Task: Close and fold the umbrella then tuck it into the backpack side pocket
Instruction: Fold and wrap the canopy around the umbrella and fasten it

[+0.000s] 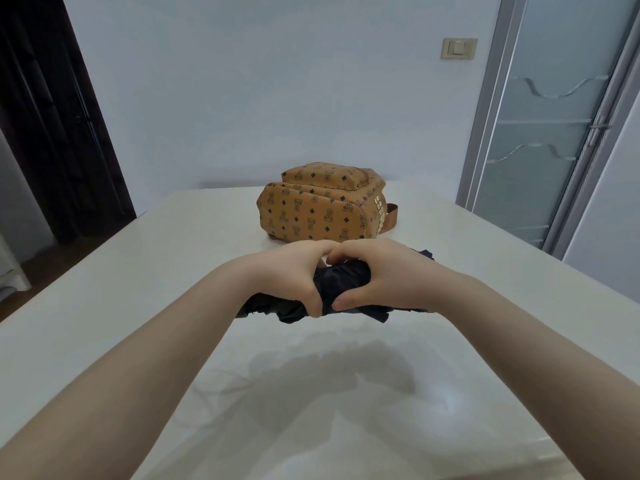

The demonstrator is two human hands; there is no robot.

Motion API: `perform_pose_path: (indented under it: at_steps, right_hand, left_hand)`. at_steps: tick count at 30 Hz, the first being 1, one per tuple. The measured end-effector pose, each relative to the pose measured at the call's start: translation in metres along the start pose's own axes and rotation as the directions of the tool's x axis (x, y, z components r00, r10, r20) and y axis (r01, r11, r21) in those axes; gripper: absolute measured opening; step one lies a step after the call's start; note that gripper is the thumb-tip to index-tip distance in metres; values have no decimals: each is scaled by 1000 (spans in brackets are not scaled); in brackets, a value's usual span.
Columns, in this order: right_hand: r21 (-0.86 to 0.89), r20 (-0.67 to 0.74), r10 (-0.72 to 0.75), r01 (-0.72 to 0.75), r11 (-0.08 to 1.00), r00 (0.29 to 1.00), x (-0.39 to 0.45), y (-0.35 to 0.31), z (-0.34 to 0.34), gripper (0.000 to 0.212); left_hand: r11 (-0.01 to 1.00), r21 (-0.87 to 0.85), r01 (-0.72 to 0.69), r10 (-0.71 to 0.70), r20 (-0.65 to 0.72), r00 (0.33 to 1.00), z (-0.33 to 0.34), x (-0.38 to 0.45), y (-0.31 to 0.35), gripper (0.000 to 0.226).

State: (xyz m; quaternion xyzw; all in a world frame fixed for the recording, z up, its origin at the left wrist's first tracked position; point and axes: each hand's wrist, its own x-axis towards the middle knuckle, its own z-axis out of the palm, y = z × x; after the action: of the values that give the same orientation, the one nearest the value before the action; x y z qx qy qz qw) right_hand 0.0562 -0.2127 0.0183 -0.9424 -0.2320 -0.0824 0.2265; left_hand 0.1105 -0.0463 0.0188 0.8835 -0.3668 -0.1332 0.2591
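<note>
The umbrella (341, 282) is a dark navy bundle, collapsed and bunched, held crosswise above the white tabletop (138, 271), its loose fabric folds spilling out to either side. The left hand (291, 271) and the right hand (384, 275) both grip it at the middle, fingers curled over the far side and thumbs on the near side. Just beyond lies the backpack (318, 206), tan with a dark bear-and-diamond print, flat on the tabletop, gold studs along its right side
</note>
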Motion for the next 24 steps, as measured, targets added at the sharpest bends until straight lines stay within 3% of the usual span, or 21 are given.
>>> perform_pose_path:
  at_steps: [5, 11, 16, 21, 24]
  right_hand:
    - [-28, -74, -60, 58, 998, 995, -2, -2, 1, 39]
    - [-94, -141, -200, 188, 978, 970, -5, -7, 6, 5]
    - [-135, -175, -284, 262, 956, 943, -6, -11, 9, 5]
    - [-92, -183, -133, 117, 989, 974, 5, -8, 11, 8]
    - [-77, -118, -6, -3, 997, 993, 11, -4, 12, 19]
  left_hand:
    - [1000, 29, -3, 3, -3, 1000, 0, 3, -3, 57]
    - [1000, -30, 5, -6, -10, 1000, -1, 5, -5, 47]
    - [998, 52, 21, -20, -22, 1000, 4, 7, -4, 35]
    - [993, 119, 17, -7, -85, 996, 17, 10, -5, 33]
    - [992, 108, 60, -46, -122, 991, 21, 9, -8, 58]
